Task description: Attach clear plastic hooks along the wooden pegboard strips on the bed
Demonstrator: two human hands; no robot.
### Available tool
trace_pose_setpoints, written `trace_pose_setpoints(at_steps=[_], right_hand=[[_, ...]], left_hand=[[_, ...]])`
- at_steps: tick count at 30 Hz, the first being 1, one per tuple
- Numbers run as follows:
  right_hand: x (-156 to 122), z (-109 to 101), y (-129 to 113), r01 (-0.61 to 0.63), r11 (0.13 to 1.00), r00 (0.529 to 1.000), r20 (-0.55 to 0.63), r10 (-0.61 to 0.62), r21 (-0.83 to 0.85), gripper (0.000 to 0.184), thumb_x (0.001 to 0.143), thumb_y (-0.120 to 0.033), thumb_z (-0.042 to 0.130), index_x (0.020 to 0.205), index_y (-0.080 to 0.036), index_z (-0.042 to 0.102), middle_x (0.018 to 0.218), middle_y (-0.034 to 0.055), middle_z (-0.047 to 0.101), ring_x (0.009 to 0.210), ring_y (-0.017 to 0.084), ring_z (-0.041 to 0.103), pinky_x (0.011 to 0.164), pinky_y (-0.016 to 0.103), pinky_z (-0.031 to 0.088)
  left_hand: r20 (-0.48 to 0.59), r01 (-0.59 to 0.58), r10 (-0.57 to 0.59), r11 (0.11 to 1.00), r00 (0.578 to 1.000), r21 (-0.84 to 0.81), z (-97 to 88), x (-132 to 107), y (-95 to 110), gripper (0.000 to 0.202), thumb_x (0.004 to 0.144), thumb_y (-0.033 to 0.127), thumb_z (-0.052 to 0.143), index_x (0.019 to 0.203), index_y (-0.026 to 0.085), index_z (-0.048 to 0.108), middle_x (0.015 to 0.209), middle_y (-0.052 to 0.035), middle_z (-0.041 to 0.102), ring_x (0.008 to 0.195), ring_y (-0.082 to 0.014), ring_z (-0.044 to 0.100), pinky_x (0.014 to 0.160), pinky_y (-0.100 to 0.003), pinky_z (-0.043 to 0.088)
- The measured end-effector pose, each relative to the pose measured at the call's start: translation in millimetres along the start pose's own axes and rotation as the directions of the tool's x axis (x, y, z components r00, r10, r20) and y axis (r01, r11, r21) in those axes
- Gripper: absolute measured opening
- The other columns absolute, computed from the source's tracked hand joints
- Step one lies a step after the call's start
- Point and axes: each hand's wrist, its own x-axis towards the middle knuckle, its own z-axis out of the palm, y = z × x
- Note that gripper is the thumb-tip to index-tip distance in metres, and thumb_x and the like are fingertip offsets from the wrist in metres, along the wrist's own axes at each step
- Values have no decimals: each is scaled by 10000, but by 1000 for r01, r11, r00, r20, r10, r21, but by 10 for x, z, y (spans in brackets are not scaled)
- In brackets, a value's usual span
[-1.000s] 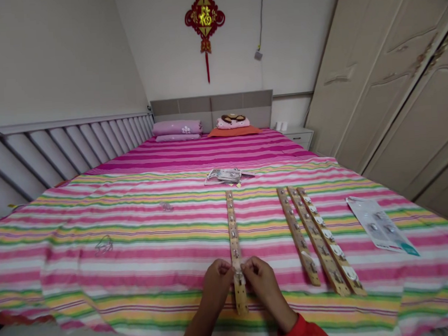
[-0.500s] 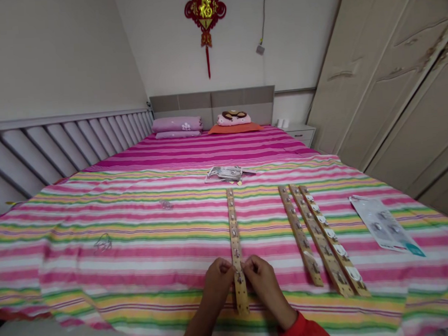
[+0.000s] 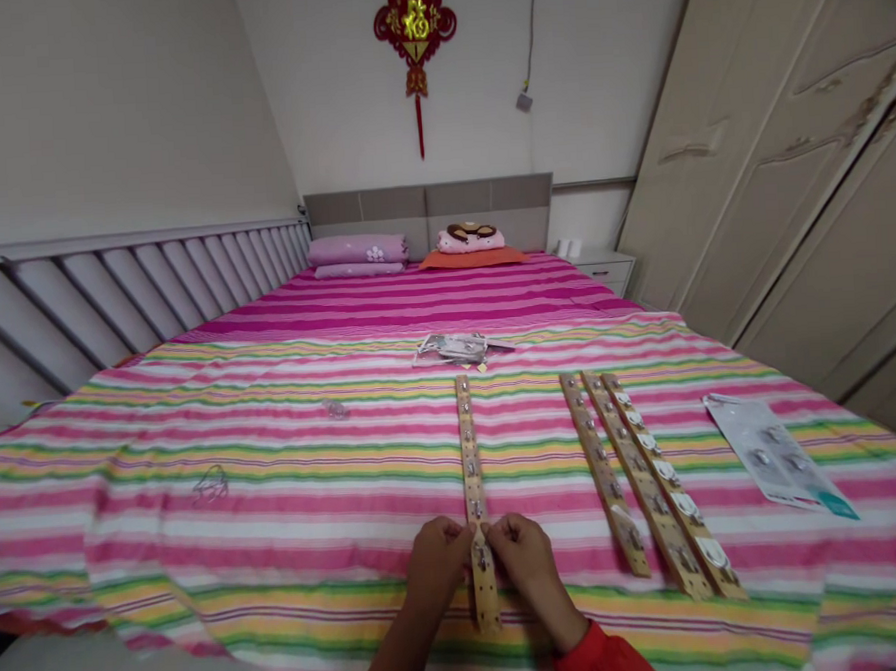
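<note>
A narrow wooden strip (image 3: 486, 609) lies lengthwise before me, with several small metal hooks in a row along it. My left hand (image 3: 439, 561) is closed in a pinch at the strip's left side. From the right, my right hand (image 3: 526, 557) pinches at the opposite side. Both sets of fingertips meet the upper edge of the nearest hook (image 3: 482, 558), which sits on a square pad. The strip's near end, with small holes, shows below my hands.
To the right lie three more strips with hooks (image 3: 603, 463), one bearing white pads. Beyond them is a clear package of hooks (image 3: 781, 458). Farther up the striped bedspread (image 3: 279, 545) are more packages (image 3: 460, 348). Small clear bits (image 3: 211, 483) lie at left.
The fingertips of both hands have come slightly closer together over the strip, at the nearest hook's upper edge. The whole view has shifted a little; the strips lie as before.
</note>
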Motion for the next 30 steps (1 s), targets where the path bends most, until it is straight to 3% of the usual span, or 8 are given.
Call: trace_pose_setpoints(at_steps=[8,12,15,18,21,24,30], right_hand=[[-26,11,8,-3,999,1000,15,2,52,416,670,-545,582,427,-235,449,394,-37,440,429,132,405,428,258,299],[-228,-15,71,-29,977,998,56,18,210,513,676,-679,548,462,-219,467,425,-30,460,446,129,443,449,256,350],[-455,-32,206,-144,925,983,159,93,353,535,620,-725,587,525,-204,506,435,-40,476,387,102,410,385,231,301],[-656,-38,346,-352,828,907,379,185,436,494,648,-680,616,699,-189,591,391,-58,481,289,78,355,322,200,192],[-769,-33,409,-434,758,848,505,161,487,508,564,-569,757,858,-169,647,508,-12,611,300,78,427,320,187,235],[-803,-14,416,-401,729,857,508,86,554,492,541,-460,823,909,-169,673,701,37,695,334,66,468,356,197,325],[-753,61,528,-377,720,878,473,78,582,494,528,-485,832,863,-151,689,632,34,681,336,50,451,363,178,320]], left_hand=[[67,50,-41,990,997,-135,16,-1,31,370,683,509,570,527,174,557,453,-3,558,384,-124,495,405,-232,359],[89,-19,31,991,996,-130,-27,54,0,418,683,524,561,452,184,488,384,33,447,372,-88,395,428,-226,293],[84,-71,81,991,993,-115,-64,98,-13,451,659,520,591,403,193,414,346,64,332,382,-66,311,441,-228,228],[131,17,4,987,991,-158,-73,118,9,466,629,527,622,387,202,390,324,78,291,361,-55,246,425,-232,172],[168,100,-65,973,984,-207,-62,109,58,452,631,493,643,378,204,407,297,75,302,328,-52,231,403,-226,140],[177,145,-103,958,979,-247,-59,81,109,458,636,460,655,355,204,399,267,70,289,295,-51,225,382,-223,120],[200,263,-208,917,957,-302,-71,41,189,453,684,399,616,343,199,397,222,72,230,253,-42,163,361,-218,76]])
